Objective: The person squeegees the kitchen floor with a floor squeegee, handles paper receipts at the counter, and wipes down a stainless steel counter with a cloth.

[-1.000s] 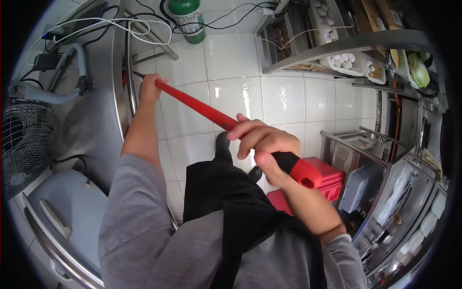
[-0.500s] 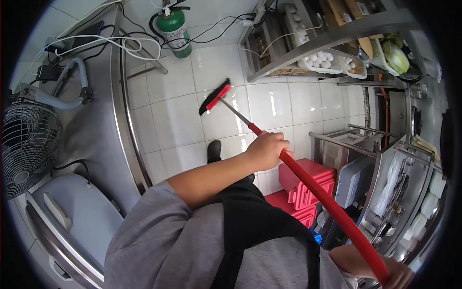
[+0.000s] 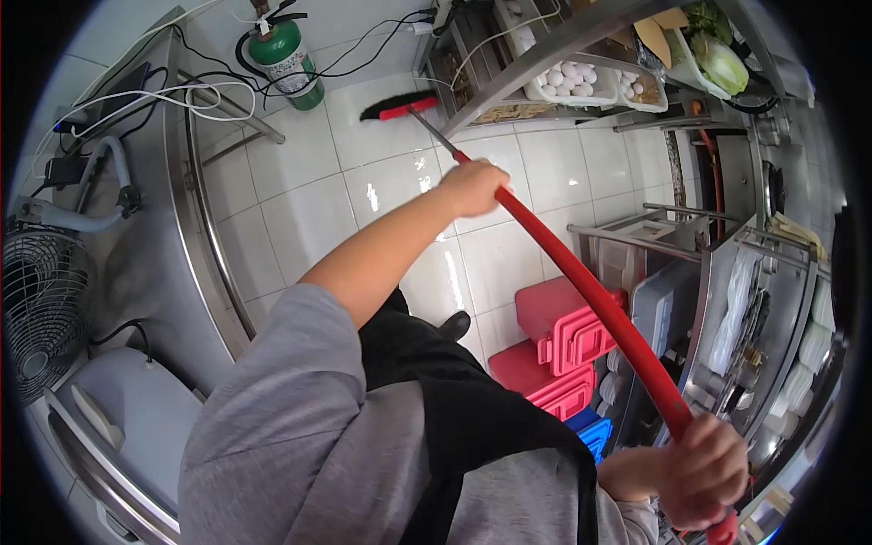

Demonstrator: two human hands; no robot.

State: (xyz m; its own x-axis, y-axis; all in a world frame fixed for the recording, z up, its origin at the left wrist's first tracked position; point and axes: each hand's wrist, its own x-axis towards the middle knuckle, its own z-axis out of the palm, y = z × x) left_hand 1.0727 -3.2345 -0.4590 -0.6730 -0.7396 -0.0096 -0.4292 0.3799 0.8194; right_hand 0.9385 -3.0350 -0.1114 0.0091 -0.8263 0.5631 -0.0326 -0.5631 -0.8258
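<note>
A long red pole point(image 3: 581, 277) runs diagonally from the upper middle to the lower right. My left hand point(image 3: 474, 188) is wrapped round its far part, just below the thin grey metal section. Near the pole's lower end my right hand point(image 3: 704, 472) is closed round it, a little blurred. At the far end, a red and black brush head point(image 3: 400, 106) lies on the white tiled floor point(image 3: 391, 186), close to the foot of the metal shelf.
On the left stand a steel table point(image 3: 150, 245), a fan point(image 3: 45, 309) and cables. A green extinguisher point(image 3: 289, 65) is at the back. Red bins point(image 3: 568, 322) and a blue bin point(image 3: 590, 434) sit right of my legs. A rack with eggs point(image 3: 568, 80) fills the upper right.
The brush head has moved from beside the left table, across the floor, to near the shelf foot. My left hand has swung right, and my right hand has moved to the lower right.
</note>
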